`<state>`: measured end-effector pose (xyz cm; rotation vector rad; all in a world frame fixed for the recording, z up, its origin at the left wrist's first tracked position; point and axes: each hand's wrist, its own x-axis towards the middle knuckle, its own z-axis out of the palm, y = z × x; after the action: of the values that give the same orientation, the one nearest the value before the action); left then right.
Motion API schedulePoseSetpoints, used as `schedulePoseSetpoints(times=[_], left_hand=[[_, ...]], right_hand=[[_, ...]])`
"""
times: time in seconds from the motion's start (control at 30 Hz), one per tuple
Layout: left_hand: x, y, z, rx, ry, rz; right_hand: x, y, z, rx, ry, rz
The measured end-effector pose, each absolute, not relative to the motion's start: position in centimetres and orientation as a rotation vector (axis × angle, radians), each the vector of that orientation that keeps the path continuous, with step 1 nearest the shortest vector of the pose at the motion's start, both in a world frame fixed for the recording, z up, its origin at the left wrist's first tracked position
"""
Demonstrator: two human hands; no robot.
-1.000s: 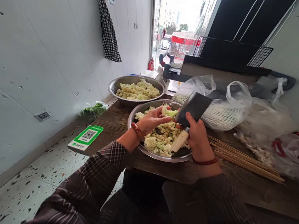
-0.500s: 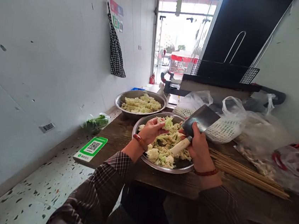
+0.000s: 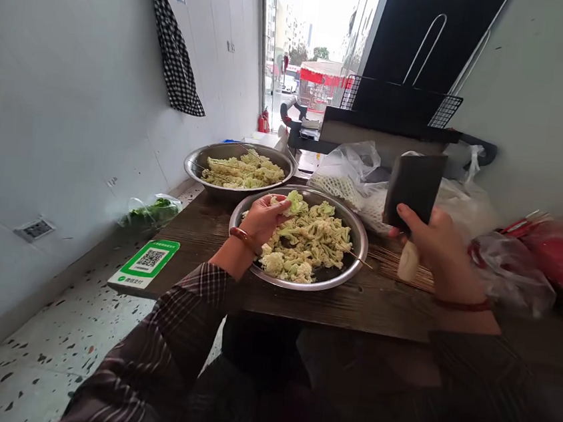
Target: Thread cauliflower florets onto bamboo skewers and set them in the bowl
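Observation:
My left hand [image 3: 263, 219] pinches a pale green cauliflower piece [image 3: 296, 204] over the left part of the near metal bowl [image 3: 360, 236]. That bowl holds many cauliflower florets [image 3: 322, 235], and a thin skewer sticks out over its right rim. To the right of the bowl, my right hand [image 3: 427, 233] is closed around a cleaver [image 3: 414, 188], its dark blade upright and its pale wooden handle pointing down. Behind and to the left, a second metal bowl [image 3: 193, 165] holds more florets, with thin skewers lying across them.
Bamboo skewers [image 3: 381, 262] lie right of the near bowl. Plastic bags [image 3: 341, 170] stand behind it, with red and clear bags [image 3: 559, 253] at the far right. A green payment card [image 3: 150, 261] lies at the table's left corner, near bagged greens [image 3: 153, 214].
My right hand has moved right with the cleaver, away from over the bowl, and the blade has turned upright. My left hand still holds its piece. The camera view has shifted.

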<state>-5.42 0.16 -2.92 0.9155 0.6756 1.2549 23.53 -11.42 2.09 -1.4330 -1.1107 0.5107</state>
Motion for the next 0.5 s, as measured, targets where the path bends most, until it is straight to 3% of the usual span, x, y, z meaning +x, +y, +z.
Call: schedulePoseSetpoints(times=[0.13, 0.5], left_hand=[[-5.5, 0.2, -2.8, 0.974, 0.729, 1.262], [-5.7, -0.2, -2.4, 0.868, 0.727, 1.247]], right_hand=[[27.6, -11.4, -0.1, -1.795, -1.376, 0.109], [33.3, -10.6, -9.8, -2.158, -1.731, -0.024]])
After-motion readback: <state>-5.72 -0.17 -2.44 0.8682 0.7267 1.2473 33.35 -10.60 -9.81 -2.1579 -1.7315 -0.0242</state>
